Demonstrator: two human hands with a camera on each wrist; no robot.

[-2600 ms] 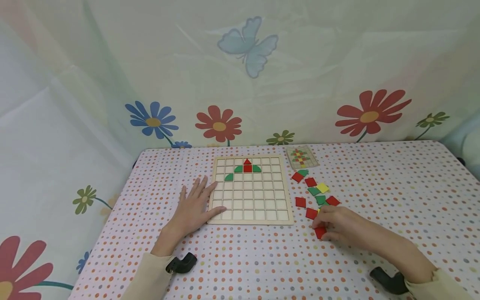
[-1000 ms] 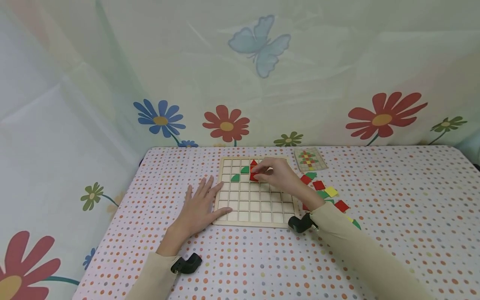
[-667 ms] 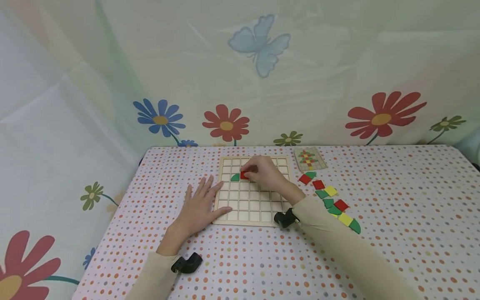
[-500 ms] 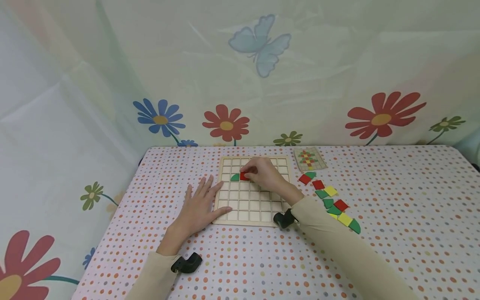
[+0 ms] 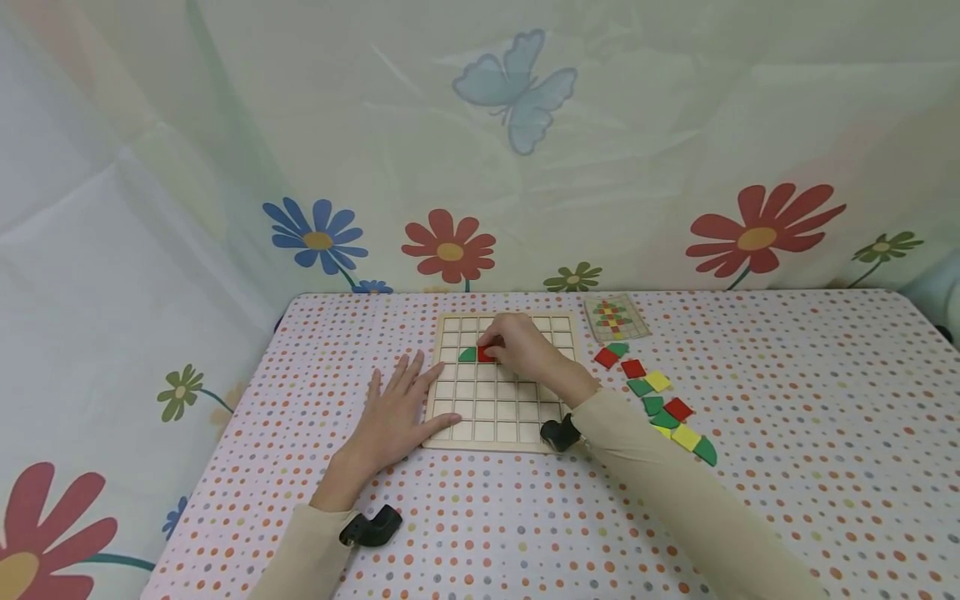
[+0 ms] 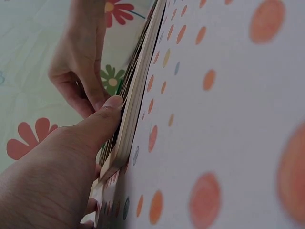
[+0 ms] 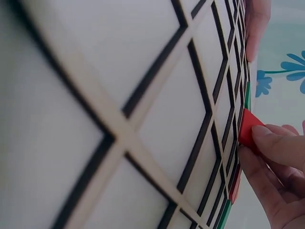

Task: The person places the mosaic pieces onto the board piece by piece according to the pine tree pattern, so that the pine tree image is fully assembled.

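Note:
A wooden grid board [image 5: 498,447] lies on the table, divided into square cells. My left hand [image 5: 390,417] lies at its left side, fingers spread, with the thumb [image 6: 107,114] reaching over the board's edge. Over the upper rows, my right hand [image 5: 525,346] pinches a red square tile [image 7: 249,129] between thumb and finger. The tile is tilted against the grid in the right wrist view. Just left of it sits a green quarter-round tile [image 5: 467,355] in a cell. My right hand covers the top middle cells in the head view.
Right of the board lie loose tiles: red squares [image 5: 678,408], yellow squares [image 5: 686,437] and green quarter-rounds [image 5: 706,451]. A pattern card [image 5: 617,317] with a tree-like figure lies behind them. A flowered cloth [image 5: 622,167] hangs along the table's back edge.
My right hand has gone from the loose tiles to the board, then shifted left with a red square beside the green quarter-round. Over the last half second it barely moves. My left hand stays put.

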